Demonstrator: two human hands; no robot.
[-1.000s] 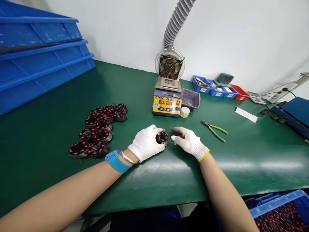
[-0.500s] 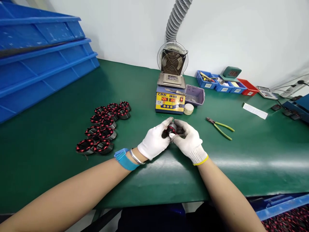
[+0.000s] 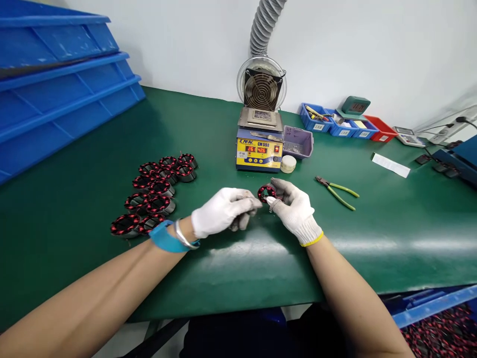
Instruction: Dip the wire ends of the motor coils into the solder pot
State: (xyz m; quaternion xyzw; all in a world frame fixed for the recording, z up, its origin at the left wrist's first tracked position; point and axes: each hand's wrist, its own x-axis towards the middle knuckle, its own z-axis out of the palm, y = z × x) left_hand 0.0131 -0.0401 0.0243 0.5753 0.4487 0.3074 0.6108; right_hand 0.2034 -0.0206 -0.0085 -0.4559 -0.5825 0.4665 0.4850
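My right hand, in a white knit glove with a yellow cuff edge, grips a small motor stator, a black ring with red wound coils. Its open centre faces me. Just left of the ring, my left hand has its thumb and fingertips pinched together; whether a thin wire end is between them I cannot make out. A group of similar stators stands on the bench to the left, one partly behind my left wrist.
A yellow-fronted solder pot stands ahead, with a fan behind it. Beside it are a purple tray and a round white tin. Green-handled cutters lie right. Blue crates rise at left; a parts bin sits lower right.
The stator passed from my left hand into my right, with both hands around it half a second ago. My left hand has since drawn off to the left and its fingers have closed.
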